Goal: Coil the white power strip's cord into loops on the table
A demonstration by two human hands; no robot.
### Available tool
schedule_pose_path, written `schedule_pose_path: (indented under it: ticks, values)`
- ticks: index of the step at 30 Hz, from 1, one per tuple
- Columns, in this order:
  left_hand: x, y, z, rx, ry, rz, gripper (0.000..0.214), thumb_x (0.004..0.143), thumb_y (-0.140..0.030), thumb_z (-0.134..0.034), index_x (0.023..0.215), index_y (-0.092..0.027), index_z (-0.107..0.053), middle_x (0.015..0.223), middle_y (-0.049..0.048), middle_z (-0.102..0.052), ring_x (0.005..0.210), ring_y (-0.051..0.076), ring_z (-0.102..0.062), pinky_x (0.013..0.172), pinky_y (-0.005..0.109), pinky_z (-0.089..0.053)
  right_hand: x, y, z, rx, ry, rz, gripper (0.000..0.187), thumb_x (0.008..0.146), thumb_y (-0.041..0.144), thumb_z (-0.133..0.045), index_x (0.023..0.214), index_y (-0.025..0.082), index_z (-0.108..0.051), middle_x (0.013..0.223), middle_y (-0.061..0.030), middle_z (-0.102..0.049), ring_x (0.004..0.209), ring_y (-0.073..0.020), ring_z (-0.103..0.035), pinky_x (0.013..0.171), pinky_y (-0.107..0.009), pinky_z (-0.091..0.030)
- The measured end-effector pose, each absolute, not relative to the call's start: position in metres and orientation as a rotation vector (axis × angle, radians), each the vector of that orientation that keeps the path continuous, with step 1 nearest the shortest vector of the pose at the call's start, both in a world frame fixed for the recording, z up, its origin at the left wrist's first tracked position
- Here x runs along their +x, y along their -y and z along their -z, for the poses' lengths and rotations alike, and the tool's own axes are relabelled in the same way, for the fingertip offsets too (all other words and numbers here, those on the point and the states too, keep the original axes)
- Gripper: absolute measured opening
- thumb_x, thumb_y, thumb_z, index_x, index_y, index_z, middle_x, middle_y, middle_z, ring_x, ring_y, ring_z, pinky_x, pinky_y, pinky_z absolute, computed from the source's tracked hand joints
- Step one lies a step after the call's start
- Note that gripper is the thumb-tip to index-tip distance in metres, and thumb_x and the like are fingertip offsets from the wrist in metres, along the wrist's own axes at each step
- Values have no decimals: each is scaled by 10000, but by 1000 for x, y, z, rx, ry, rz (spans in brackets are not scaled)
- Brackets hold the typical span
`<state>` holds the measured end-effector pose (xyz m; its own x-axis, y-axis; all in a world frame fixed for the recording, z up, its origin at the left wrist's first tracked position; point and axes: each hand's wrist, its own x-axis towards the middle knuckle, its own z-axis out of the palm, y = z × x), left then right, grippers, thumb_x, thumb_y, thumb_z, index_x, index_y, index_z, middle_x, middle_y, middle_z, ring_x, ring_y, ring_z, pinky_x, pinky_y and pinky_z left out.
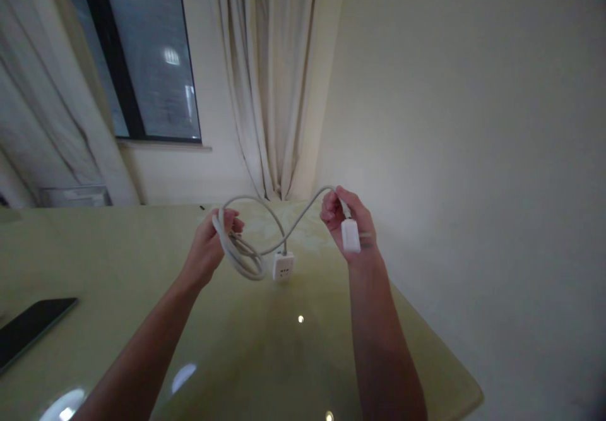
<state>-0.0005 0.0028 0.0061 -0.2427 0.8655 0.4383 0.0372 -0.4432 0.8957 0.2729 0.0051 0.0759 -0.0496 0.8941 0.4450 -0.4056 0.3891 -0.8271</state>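
Note:
A white extension cord (pixel 241 263) hangs in loose loops from my left hand (pixel 215 235), whose fingers are closed around the coils. From there the cable rises in an arc to my right hand (pixel 348 216), which pinches it close to the white plug (pixel 350 236). The plug dangles in front of my right wrist, its prongs pointing right. Between my hands, at the cord's other end, is the white socket block (pixel 283 266), with its outlet holes facing me. Whether the block touches the tabletop I cannot tell.
The glossy yellow-green table (pixel 265 358) has its right edge beside a bare wall (pixel 464 156). A dark flat device (pixel 33 329) lies at the left. Curtains (pixel 269 80) and a window (pixel 146 48) are behind, and a small dark object (pixel 202 207) sits near the far edge.

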Motion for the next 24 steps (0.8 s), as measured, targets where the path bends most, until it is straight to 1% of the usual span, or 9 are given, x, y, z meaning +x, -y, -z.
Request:
schedule_pose_path:
  ticks: [2,4,6,8,10,12,15,18,24]
  values:
    - [-3,-3,-7,1272,-1099,-1754,471,907,-617,-733,988,-154,-701,753,49,-684,583,156,-625,493,231,-490,268,-3,-75,-543,1290,-1009,316,852,502,-714,703,227,-667,761,-21,-588,722,-154,-580,651,-287,-523]
    - [-3,-4,-10,1070,-1056,-1773,371,941,-525,-736,968,-158,-684,665,-13,-609,463,104,-532,416,187,-418,263,0,-76,-534,1354,-894,282,847,497,-702,749,234,-732,1000,-76,-691,983,-217,-663,827,-354,-578]
    - [-4,-5,-16,779,-974,-1751,217,975,-361,-718,927,-160,-651,605,-69,-512,403,61,-431,387,148,-368,258,3,-78,-497,1367,-874,268,841,493,-699,803,235,-764,1307,-92,-687,1243,-274,-628,995,-435,-570]
    - [-5,-4,-24,544,-915,-1691,114,990,-183,-650,887,-155,-610,577,-93,-441,382,36,-369,377,116,-327,253,5,-79,-460,1348,-941,257,833,482,-709,825,231,-766,1464,-78,-637,1342,-294,-586,1075,-490,-545]
    - [-7,-2,-34,395,-886,-1610,154,992,-70,-555,860,-146,-575,579,-87,-430,379,27,-365,372,102,-309,250,4,-79,-447,1311,-994,239,825,466,-726,826,230,-765,1476,-72,-637,1341,-286,-590,1103,-503,-530]
    - [-8,3,-44,283,-827,-1532,195,1012,-50,-458,876,-129,-573,608,-56,-461,407,40,-422,397,119,-385,251,0,-76,-445,1255,-1005,268,851,494,-703,820,235,-765,1423,-76,-670,1330,-279,-604,1118,-503,-516]
    - [-7,10,-55,151,-681,-1495,255,1052,-94,-362,990,-83,-608,682,5,-535,482,82,-518,470,195,-526,254,-8,-70,-462,1167,-988,360,912,546,-582,841,248,-771,1338,-89,-723,1353,-287,-605,1124,-512,-497]
    - [-2,14,-58,74,-540,-1569,275,1094,-140,-356,1105,-60,-620,713,15,-567,505,78,-527,484,177,-532,254,-12,-64,-465,1110,-971,372,887,526,-524,911,263,-785,1287,-92,-753,1372,-291,-600,1117,-521,-493]
    - [-1,20,-54,111,-181,-1716,417,1154,-318,-293,1275,-94,-623,758,41,-624,546,87,-554,506,160,-528,249,-7,-66,-386,1096,-978,275,773,291,-691,1034,313,-776,1288,-43,-732,1304,-245,-599,1004,-459,-568]
